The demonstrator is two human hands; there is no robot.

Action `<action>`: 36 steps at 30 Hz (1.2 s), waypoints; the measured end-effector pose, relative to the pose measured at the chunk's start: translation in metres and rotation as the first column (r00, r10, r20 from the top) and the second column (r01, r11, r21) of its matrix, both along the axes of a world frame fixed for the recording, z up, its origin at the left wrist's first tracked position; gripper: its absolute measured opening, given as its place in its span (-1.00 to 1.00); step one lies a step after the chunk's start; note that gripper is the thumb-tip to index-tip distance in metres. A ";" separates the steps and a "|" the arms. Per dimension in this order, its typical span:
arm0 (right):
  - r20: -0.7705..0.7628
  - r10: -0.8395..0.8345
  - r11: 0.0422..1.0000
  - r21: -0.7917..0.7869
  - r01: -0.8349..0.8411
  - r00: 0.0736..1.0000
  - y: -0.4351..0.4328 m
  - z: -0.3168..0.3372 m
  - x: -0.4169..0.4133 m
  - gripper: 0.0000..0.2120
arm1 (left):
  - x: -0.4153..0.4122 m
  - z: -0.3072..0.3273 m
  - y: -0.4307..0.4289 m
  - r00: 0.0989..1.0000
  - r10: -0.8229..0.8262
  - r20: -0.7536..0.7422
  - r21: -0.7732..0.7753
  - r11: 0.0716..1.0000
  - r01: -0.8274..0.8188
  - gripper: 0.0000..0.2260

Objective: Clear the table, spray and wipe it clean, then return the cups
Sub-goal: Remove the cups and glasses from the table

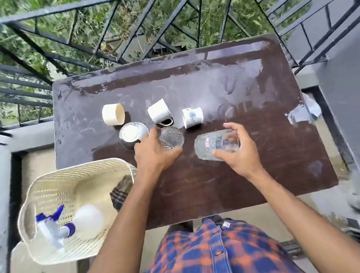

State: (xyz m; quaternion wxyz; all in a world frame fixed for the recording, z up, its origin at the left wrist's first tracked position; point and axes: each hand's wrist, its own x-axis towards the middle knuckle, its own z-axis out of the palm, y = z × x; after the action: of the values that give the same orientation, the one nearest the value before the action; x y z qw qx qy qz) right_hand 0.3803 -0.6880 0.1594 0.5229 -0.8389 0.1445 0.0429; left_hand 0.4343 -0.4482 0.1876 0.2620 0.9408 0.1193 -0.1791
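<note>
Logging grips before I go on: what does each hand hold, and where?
The left hand grips the patterned glass round its side; the right hand holds the labelled glass by its side wall.

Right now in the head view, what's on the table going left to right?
cream cup → steel cup → white mug → blue-print cup → clear glass in the right hand. Left out: the textured glass the left hand grips, overlapping the white mug.
</note>
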 end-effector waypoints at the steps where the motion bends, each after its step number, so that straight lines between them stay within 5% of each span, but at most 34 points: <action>1: 0.035 0.007 1.000 0.006 -0.007 0.999 -0.001 0.007 0.004 -0.29 | -0.004 0.009 0.005 0.997 0.024 0.068 -0.042 0.999 -0.021 -0.17; 8: 0.221 0.160 0.977 0.102 -0.186 0.962 0.047 0.075 0.059 -0.21 | -0.040 0.101 0.069 0.856 0.324 0.403 -0.320 0.926 -0.200 -0.42; 13: 0.357 0.380 0.894 0.096 -0.438 0.854 0.151 0.129 0.087 -0.29 | -0.097 0.162 0.159 0.638 0.560 0.528 -0.440 0.823 -0.358 -0.40; 19: 0.501 0.655 0.657 -0.008 -0.754 0.566 0.325 0.187 0.073 -0.30 | -0.197 0.207 0.294 0.356 0.703 0.616 -0.502 0.698 -0.511 -0.47; 23: 0.530 0.802 0.449 -0.228 -0.864 0.277 0.455 0.204 0.035 -0.27 | -0.270 0.190 0.383 0.235 0.729 0.643 -0.419 0.592 -0.688 -0.46; 29: 0.163 0.969 -0.050 -0.606 -0.794 -0.186 0.644 0.154 -0.056 -0.20 | -0.354 0.080 0.486 0.067 0.903 0.424 -0.360 0.236 -0.903 -0.35; 32: -0.075 0.961 -0.257 -0.606 -0.753 -0.268 0.706 0.089 -0.106 -0.17 | -0.383 0.010 0.505 0.049 0.961 0.274 -0.270 0.126 -0.955 -0.34; 36: -0.299 0.914 -0.394 -0.490 -0.777 -0.275 0.738 -0.018 -0.148 -0.19 | -0.400 -0.074 0.506 0.039 0.997 0.071 -0.210 0.053 -0.976 -0.27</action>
State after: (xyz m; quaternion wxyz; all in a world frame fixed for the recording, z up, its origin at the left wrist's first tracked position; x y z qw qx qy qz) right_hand 0.2321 0.0496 0.1417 0.0343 -0.7125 -0.6373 0.2916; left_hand 0.0347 0.0574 0.1138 0.3719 0.5984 0.6961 0.1379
